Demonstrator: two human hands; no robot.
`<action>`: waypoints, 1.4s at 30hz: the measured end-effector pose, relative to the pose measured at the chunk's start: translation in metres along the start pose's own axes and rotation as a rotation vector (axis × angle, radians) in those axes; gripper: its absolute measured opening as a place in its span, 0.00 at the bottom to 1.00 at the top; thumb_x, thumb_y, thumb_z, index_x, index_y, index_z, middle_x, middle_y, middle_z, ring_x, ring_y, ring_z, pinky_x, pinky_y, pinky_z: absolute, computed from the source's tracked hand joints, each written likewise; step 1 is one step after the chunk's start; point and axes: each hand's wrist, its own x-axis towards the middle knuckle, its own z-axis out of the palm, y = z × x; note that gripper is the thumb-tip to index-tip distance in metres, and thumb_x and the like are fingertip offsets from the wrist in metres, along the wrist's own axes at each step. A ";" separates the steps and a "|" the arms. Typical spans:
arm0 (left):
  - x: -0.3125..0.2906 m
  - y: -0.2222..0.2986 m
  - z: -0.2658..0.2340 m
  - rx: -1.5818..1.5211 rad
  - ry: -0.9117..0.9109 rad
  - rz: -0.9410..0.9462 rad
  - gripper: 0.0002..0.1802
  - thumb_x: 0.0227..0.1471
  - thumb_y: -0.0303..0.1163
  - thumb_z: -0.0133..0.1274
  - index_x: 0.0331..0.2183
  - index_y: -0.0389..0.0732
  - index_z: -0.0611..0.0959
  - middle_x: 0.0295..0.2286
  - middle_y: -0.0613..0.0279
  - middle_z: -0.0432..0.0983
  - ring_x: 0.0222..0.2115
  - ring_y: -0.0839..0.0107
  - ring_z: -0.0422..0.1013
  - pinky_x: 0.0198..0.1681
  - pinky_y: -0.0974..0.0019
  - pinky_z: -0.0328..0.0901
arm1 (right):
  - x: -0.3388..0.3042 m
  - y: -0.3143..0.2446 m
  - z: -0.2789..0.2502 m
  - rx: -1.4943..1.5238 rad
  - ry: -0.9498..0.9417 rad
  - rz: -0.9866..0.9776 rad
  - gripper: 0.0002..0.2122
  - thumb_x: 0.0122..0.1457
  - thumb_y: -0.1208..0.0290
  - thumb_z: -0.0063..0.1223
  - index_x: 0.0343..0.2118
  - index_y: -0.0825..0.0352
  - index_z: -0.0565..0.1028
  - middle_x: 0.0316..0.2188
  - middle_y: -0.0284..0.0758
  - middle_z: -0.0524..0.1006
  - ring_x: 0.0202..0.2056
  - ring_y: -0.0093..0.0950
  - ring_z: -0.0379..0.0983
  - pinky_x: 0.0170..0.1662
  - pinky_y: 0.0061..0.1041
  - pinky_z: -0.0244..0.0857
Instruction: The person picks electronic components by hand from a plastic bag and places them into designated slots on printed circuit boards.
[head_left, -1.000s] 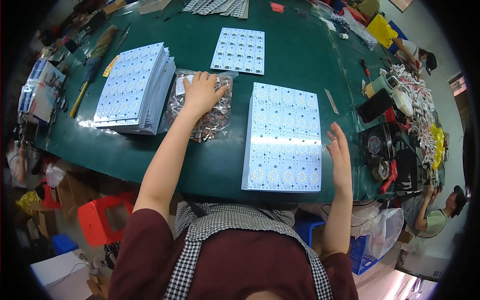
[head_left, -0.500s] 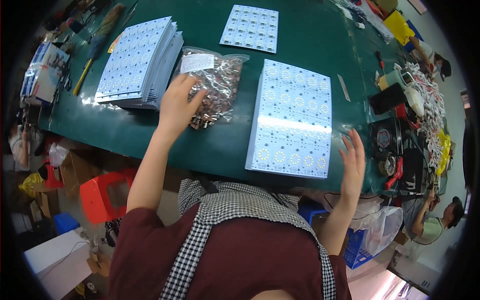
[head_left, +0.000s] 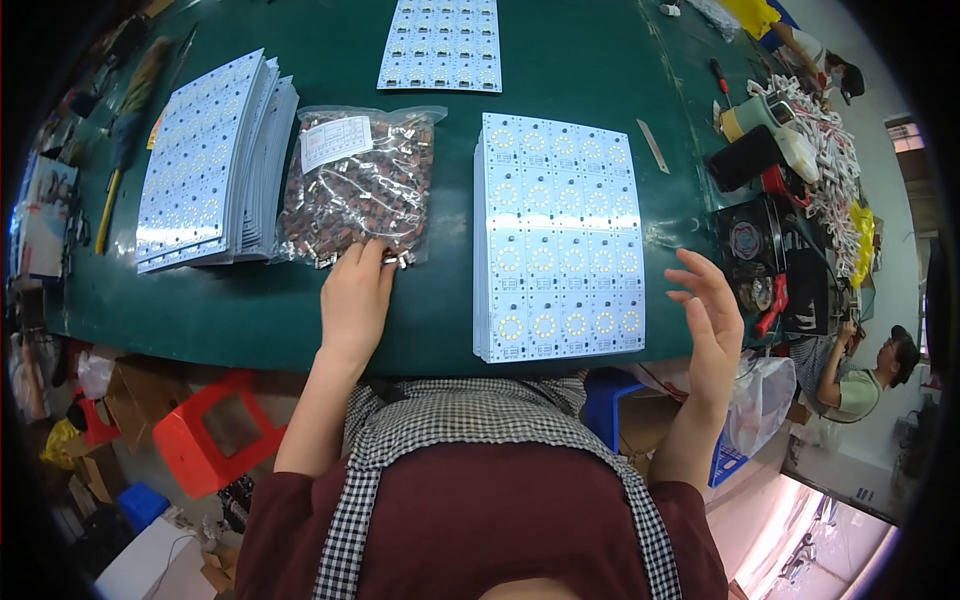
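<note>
Taking the clear plastic bag of small brown-and-metal parts [head_left: 358, 185] as the landmark: to its left, touching its edge, lies a fanned stack of white circuit panels [head_left: 205, 165], and beyond that stack, near the table's [head_left: 250, 310] left rim, a long brush with a yellow handle [head_left: 125, 140].

The bag itself lies flat on the green table top, a white label near its upper left corner. The left hand [head_left: 355, 300] comes up from the lower edge with the forearm nearly straight, palm down; its fingers are held close together and their tips rest on the bag's lower edge, among a few loose parts there (whether any part is pinched cannot be told).

Above and right of the bag lies a single white panel [head_left: 443, 42]. Directly right of the bag, apart from it by a strip of bare table, sits a thicker stack of white LED panels [head_left: 557, 235] with yellow rings in rows.

Farther right again, past that stack's right edge, the right hand [head_left: 712, 320] is raised off the table, wrist bent back, fingers loosely spread and curled, holding nothing. Beyond it, well away from the bag, are a small black fan [head_left: 745, 240] and a heap of white and red wires [head_left: 830, 150].
</note>
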 end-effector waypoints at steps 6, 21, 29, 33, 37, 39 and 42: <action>-0.019 -0.018 0.003 0.087 0.213 0.170 0.08 0.45 0.27 0.57 0.31 0.39 0.78 0.26 0.60 0.70 0.29 0.63 0.70 0.30 0.62 0.66 | 0.022 -0.007 0.009 -0.005 -0.197 0.006 0.14 0.58 0.74 0.48 0.46 0.73 0.72 0.47 0.40 0.70 0.43 0.27 0.71 0.46 0.24 0.62; -0.008 0.001 -0.006 -0.365 0.323 0.217 0.11 0.39 0.19 0.60 0.29 0.38 0.79 0.27 0.60 0.77 0.28 0.65 0.75 0.32 0.66 0.69 | 0.047 -0.030 0.054 -0.001 -0.450 0.063 0.12 0.55 0.80 0.49 0.43 0.73 0.73 0.38 0.38 0.76 0.37 0.24 0.74 0.43 0.22 0.66; 0.015 0.057 -0.013 -0.566 0.413 0.456 0.15 0.36 0.18 0.62 0.32 0.36 0.80 0.26 0.59 0.77 0.25 0.67 0.74 0.27 0.69 0.68 | 0.060 -0.028 0.102 0.183 -0.622 0.208 0.15 0.57 0.76 0.52 0.48 0.70 0.71 0.37 0.36 0.76 0.42 0.23 0.72 0.45 0.22 0.67; 0.017 0.062 -0.016 -0.627 0.350 0.403 0.12 0.36 0.19 0.63 0.29 0.37 0.81 0.26 0.59 0.77 0.25 0.67 0.74 0.27 0.69 0.68 | 0.062 -0.033 0.106 0.175 -0.648 0.226 0.14 0.57 0.78 0.52 0.46 0.72 0.69 0.39 0.37 0.74 0.43 0.23 0.71 0.49 0.22 0.66; 0.019 0.065 -0.013 -0.682 0.347 0.372 0.10 0.36 0.20 0.63 0.27 0.36 0.81 0.25 0.59 0.77 0.25 0.67 0.73 0.27 0.69 0.68 | 0.063 -0.030 0.107 0.201 -0.628 0.270 0.13 0.57 0.78 0.52 0.45 0.72 0.69 0.38 0.37 0.75 0.43 0.23 0.72 0.48 0.23 0.66; 0.019 0.066 -0.013 -0.679 0.343 0.395 0.10 0.36 0.20 0.63 0.27 0.36 0.81 0.25 0.59 0.77 0.24 0.67 0.73 0.27 0.69 0.67 | 0.063 -0.026 0.108 0.339 -0.623 0.397 0.12 0.56 0.78 0.53 0.43 0.72 0.72 0.37 0.36 0.76 0.39 0.23 0.74 0.44 0.22 0.69; 0.019 0.067 -0.015 -0.823 0.265 0.358 0.10 0.36 0.21 0.64 0.27 0.36 0.80 0.25 0.59 0.76 0.24 0.68 0.73 0.27 0.69 0.67 | 0.058 -0.023 0.109 0.171 -0.526 0.059 0.10 0.56 0.77 0.54 0.41 0.72 0.73 0.35 0.36 0.77 0.37 0.22 0.75 0.42 0.22 0.70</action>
